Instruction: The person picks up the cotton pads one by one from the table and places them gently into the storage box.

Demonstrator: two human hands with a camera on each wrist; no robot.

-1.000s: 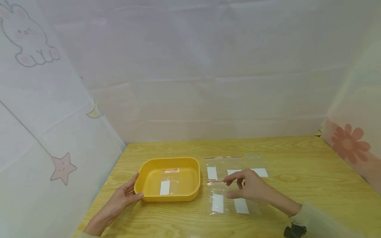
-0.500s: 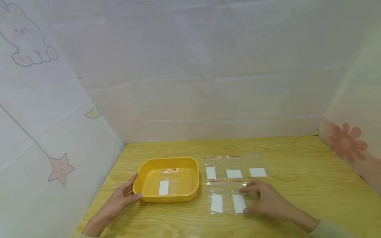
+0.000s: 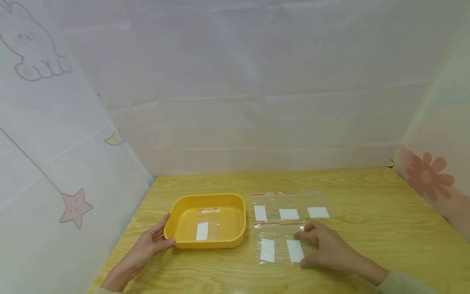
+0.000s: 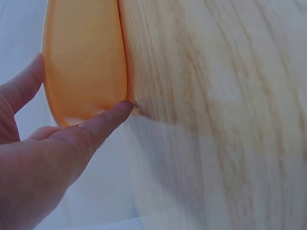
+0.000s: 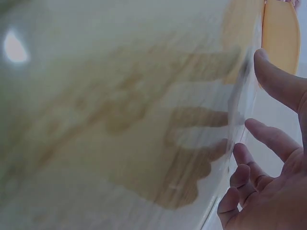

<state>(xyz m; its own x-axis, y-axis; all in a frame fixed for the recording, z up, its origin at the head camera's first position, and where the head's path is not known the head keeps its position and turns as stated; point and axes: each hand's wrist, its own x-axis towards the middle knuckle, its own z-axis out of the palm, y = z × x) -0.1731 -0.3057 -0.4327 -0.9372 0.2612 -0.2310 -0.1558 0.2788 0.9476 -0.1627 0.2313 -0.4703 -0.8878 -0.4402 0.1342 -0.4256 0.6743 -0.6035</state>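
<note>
At the left of the table, my left hand (image 3: pixel 143 249) holds the near-left corner of a yellow tray (image 3: pixel 209 246), with the thumb at the near rim and fingers along the left outer wall. A clear zip bag with a red strip and white rectangle (image 3: pixel 202 231) lies inside the tray. My right hand (image 3: pixel 328 247) is at the right edge of the near-right zip bag (image 3: pixel 295 250). Its thumb and bent fingers stand apart, touching the table or the bag's edge; I cannot tell which. Another zip bag (image 3: pixel 267 250) lies just left of that one.
Behind these, a farther row holds a left bag (image 3: pixel 260 213), a middle bag (image 3: pixel 289 214) and a right bag (image 3: pixel 318 212), each with a white rectangle. They lie flat on the wooden table (image 3: pixel 374 204). Pale printed sheets (image 3: pixel 257 102) enclose the back and sides.
My right hand has moved right and toward me, from above the bags down to the right edge of the near-right one. My left hand and the tray stay in place.
</note>
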